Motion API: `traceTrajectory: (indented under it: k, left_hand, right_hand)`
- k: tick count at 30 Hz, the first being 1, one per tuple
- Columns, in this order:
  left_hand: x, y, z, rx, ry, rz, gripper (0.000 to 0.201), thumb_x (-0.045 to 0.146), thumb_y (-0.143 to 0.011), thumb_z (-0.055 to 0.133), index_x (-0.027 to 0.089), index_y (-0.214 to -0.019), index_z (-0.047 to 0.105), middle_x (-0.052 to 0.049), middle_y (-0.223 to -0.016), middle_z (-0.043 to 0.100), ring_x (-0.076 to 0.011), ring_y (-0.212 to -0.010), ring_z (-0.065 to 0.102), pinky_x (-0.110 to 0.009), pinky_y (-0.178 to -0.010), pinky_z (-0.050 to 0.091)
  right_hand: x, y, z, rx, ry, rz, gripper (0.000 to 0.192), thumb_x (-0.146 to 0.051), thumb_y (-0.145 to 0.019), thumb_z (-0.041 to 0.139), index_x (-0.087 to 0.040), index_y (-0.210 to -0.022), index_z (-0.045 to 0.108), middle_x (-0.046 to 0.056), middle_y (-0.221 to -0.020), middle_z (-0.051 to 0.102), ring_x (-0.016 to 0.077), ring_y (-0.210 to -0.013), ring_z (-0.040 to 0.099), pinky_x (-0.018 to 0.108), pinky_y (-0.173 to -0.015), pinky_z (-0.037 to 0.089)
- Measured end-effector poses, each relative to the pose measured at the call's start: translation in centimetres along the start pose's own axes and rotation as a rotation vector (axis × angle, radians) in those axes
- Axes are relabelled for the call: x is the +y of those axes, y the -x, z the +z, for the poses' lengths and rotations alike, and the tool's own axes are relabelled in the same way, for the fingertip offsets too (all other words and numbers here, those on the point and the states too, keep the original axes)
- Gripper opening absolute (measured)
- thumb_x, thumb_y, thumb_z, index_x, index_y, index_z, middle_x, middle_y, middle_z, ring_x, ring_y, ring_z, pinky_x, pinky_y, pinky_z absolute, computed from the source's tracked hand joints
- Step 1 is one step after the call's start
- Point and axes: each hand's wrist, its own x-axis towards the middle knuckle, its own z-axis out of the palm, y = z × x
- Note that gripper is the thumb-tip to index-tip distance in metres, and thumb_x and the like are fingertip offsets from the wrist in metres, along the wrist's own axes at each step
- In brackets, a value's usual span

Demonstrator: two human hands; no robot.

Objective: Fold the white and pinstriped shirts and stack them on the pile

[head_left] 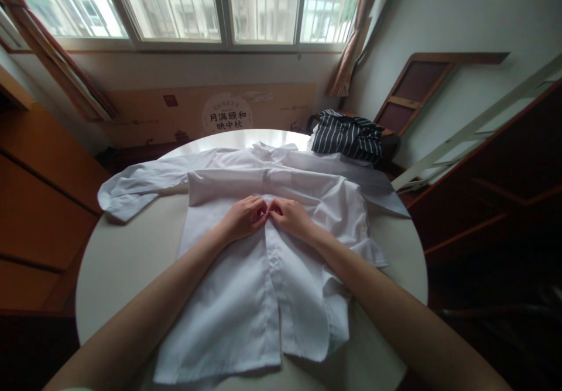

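Observation:
A white long-sleeved shirt (228, 297) lies spread on the round table, collar toward the window and hem toward me. Its left-side sleeve stretches out flat; the right-side one runs toward the table's far right edge. Both hands meet at the front opening, around mid-shirt. My left hand (248, 215) is closed, fingertips pinching the shirt's front edge. Just beside it, my right hand (290, 215) also pinches the fabric, its fingertips touching or nearly touching the left ones. Any button between the fingers is hidden. Below the hands the two front panels hang apart at the hem.
The round white table (114, 274) carries the shirt. Black-and-white striped cloth (349, 136) lies folded at its far right, by a chair. Beyond stand a printed cardboard panel (153, 107) and a window (263, 7). An orange cabinet (39, 203) is at left.

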Motion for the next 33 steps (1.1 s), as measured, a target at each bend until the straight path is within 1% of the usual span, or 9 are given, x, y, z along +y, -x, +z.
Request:
traceTrajectory:
  k: [15,33]
  left_hand:
    - [-0.11,-0.07,0.09,-0.001,0.004,-0.005,0.003,0.019,-0.073,0.049,0.018,-0.070,0.047,0.001,-0.066,0.049,-0.0115,-0.063,0.043,-0.022,-0.060,0.036]
    - [0.00,-0.01,-0.06,-0.003,0.006,-0.012,0.002,0.018,-0.073,0.048,0.018,-0.070,0.048,0.001,-0.066,0.049,-0.0117,-0.063,0.044,-0.023,-0.060,0.036]
  right_hand:
    - [-0.02,-0.01,-0.07,0.004,-0.003,-0.006,0.011,-0.018,-0.076,0.049,-0.017,-0.075,0.059,0.004,-0.074,0.064,0.0141,-0.069,0.055,0.023,-0.064,0.037]
    - [-0.18,0.05,-0.14,-0.006,0.002,0.006,0.012,-0.019,-0.077,0.049,-0.017,-0.078,0.061,0.004,-0.077,0.064,0.0146,-0.070,0.056,0.023,-0.065,0.038]
